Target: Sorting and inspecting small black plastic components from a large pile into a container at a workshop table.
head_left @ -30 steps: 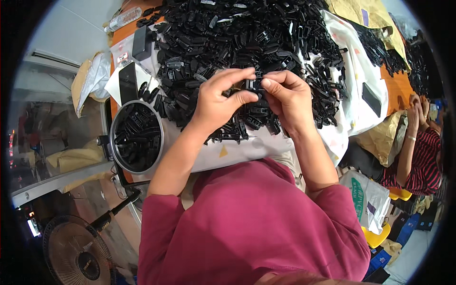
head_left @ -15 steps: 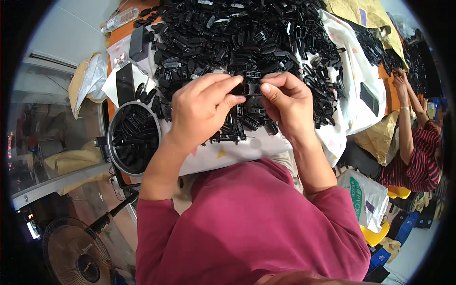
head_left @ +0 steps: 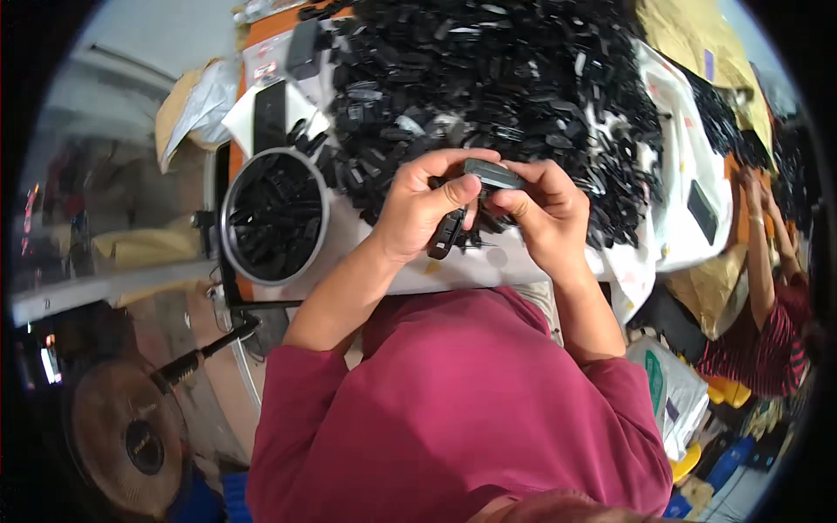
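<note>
Between my two hands is an elongated black plastic part, tilted a little down to the right. My left hand grips its left end with thumb and fingers. My right hand pinches its right end. A second black piece hangs below my left fingers; whether that hand holds it too, I cannot tell. Just beyond my hands a big heap of similar black plastic parts covers the table.
Left of my hands stands a round grey-rimmed container with black parts inside. A black phone and a black box lie behind it. Another phone rests on the white cloth at right. A co-worker's arms reach over the far-right table. A fan stands lower left.
The view has shifted, so the table appears farther right. My hands have drawn closer together, and the part between them now shows a broad, dark, smooth face.
</note>
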`<control>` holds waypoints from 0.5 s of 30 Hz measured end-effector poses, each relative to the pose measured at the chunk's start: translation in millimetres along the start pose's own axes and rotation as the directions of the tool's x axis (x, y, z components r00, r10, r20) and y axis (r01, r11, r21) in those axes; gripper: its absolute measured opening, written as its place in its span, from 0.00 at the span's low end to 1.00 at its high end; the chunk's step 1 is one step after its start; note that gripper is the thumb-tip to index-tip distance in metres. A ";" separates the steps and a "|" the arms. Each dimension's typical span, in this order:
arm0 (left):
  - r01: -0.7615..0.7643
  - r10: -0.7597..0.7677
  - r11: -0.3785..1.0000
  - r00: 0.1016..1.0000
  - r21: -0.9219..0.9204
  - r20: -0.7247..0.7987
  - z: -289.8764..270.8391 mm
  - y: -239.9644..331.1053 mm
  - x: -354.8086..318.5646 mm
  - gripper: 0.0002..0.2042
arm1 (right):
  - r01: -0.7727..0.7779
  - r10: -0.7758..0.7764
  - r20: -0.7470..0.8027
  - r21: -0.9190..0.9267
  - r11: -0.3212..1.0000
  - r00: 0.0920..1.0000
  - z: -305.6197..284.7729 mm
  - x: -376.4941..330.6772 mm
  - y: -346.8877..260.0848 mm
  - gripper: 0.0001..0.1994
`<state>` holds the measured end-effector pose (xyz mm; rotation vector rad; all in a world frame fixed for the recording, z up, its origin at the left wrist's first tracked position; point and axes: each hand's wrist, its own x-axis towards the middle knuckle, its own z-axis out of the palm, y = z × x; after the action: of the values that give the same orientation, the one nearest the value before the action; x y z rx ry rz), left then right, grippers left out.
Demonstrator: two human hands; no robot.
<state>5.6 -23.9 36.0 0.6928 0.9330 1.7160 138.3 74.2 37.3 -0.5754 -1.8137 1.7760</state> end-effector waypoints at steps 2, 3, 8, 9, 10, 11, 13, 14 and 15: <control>0.065 -0.063 0.996 0.997 0.058 -0.044 -11.8 2.9 -13.5 0.12 | -0.005 0.021 0.099 -0.156 0.988 0.995 0.7 2.3 5.1 0.10; 0.070 -0.043 0.964 0.993 0.256 -0.111 -17.5 12.4 -22.1 0.13 | -0.040 0.065 0.120 -0.201 0.979 0.991 -0.2 4.0 3.8 0.10; 0.342 0.703 -0.052 0.680 0.938 -0.209 -92.9 47.2 -77.0 0.12 | -0.065 0.059 -0.045 -0.136 0.989 0.997 -11.2 -3.4 16.3 0.14; 0.524 0.741 0.000 0.572 0.852 -0.352 -102.5 53.8 -87.9 0.13 | -0.070 0.067 -0.029 -0.118 0.991 0.997 -9.2 -2.3 16.1 0.14; 0.585 0.750 -0.107 0.578 0.804 -0.321 -120.9 52.9 -98.9 0.14 | -0.076 0.075 -0.018 -0.102 0.992 0.997 -7.8 -3.0 15.5 0.14; 0.558 0.714 -0.176 0.640 0.811 -0.285 -130.3 51.3 -104.3 0.14 | -0.084 0.086 0.009 -0.120 0.989 0.996 -6.4 -3.2 15.6 0.14; 0.569 0.663 -0.296 0.700 0.767 -0.264 -137.8 46.4 -110.6 0.15 | -0.119 0.124 0.057 -0.082 0.989 0.991 -2.1 -3.8 15.3 0.13; 0.607 0.653 -0.347 0.703 0.715 -0.281 -131.4 45.7 -109.9 0.16 | -0.148 0.156 0.076 -0.103 0.984 0.985 -0.5 -4.1 14.7 0.12; 0.591 0.717 -0.355 0.670 0.724 -0.196 -138.9 44.2 -112.4 0.17 | -0.131 0.140 0.080 -0.114 0.985 0.987 0.0 -5.8 14.0 0.12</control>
<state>-93.0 -174.4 -2.6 1.0434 3.4409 0.4651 141.9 71.2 22.9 -0.6880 -1.9837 1.8253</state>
